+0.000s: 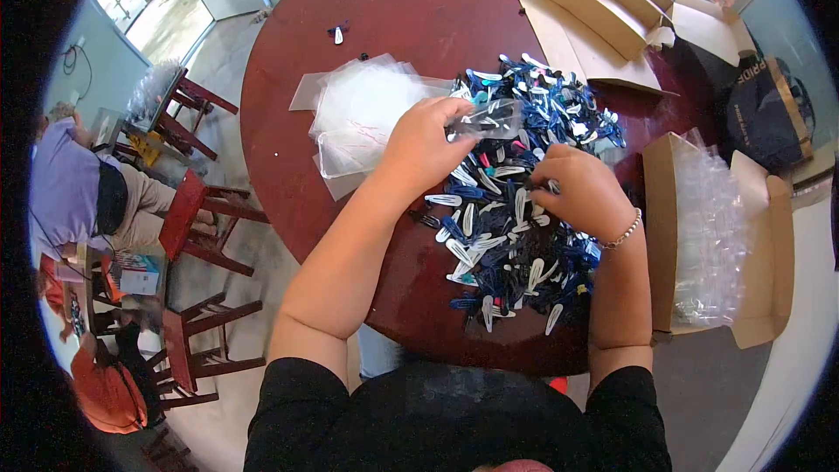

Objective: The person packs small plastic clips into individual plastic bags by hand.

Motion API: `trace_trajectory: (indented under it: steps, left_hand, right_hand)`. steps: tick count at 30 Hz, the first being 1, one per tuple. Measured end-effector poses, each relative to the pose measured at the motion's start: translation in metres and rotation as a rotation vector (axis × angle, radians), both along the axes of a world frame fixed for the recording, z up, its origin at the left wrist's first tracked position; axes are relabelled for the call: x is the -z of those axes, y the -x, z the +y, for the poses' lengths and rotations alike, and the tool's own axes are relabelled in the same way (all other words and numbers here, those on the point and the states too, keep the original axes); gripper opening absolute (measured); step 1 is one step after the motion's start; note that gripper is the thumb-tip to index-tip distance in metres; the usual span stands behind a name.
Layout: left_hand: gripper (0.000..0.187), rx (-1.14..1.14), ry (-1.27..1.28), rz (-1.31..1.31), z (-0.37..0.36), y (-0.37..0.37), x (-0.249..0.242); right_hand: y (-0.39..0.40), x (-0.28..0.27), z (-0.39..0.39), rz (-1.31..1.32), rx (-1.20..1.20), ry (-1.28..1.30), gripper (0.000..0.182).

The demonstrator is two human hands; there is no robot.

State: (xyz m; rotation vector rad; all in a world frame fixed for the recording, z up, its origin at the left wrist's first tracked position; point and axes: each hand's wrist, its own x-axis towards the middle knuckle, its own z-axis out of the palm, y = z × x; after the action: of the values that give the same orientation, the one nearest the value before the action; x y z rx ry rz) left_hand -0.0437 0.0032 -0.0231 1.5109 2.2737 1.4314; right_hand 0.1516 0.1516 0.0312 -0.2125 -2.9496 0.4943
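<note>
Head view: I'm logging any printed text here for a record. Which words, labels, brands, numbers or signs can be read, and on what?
"PRIDE": light lettering on the black bag at the right; the ending is unclear, so a letter may follow.
Too small to read: the fine marks lower on that bag.
Too small to read: the red marks on the clear plastic sleeves.
I can read nothing else.

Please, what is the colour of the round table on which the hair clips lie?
The round table is dark red, as the head view shows.
</note>
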Motion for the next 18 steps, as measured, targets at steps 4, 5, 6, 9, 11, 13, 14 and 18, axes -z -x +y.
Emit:
trace_trajectory:
  steps: [4, 5, 6, 9, 11, 13, 14, 18]
  left_hand:
    - [0.032, 0.016, -0.041, -0.005, 0.001, -0.003, -0.001]
    - [0.031, 0.03, -0.029, 0.011, 0.001, -0.004, -0.001]
    - [0.03, 0.045, -0.018, 0.027, 0.001, -0.004, -0.002]
    - [0.037, 0.064, -0.009, 0.09, 0.001, -0.005, -0.001]
    - [0.037, 0.064, -0.011, 0.118, 0.0, -0.006, -0.001]
    - [0.037, 0.062, -0.013, 0.147, 0.0, -0.007, -0.001]
    - [0.038, 0.07, -0.02, 0.148, 0.0, -0.008, -0.001]
    - [0.038, 0.156, -0.058, 0.167, 0.002, -0.011, -0.001]
  right_hand:
    - [0.004, -0.006, 0.009, 0.088, 0.099, 0.228, 0.013]
    - [0.002, 0.002, 0.015, 0.125, 0.136, 0.311, 0.013]
    - [0.003, 0.001, 0.014, 0.126, 0.134, 0.31, 0.013]
    - [0.002, -0.001, 0.011, 0.237, 0.286, 0.445, 0.015]
    - [0.001, -0.009, 0.008, 0.222, 0.322, 0.428, 0.016]
    - [0.002, -0.015, 0.003, 0.281, 0.217, 0.29, 0.016]
    - [0.004, -0.017, 0.0, 0.339, 0.111, 0.153, 0.016]
    - [0.011, -0.009, -0.015, 0.405, 0.054, 0.108, 0.02]
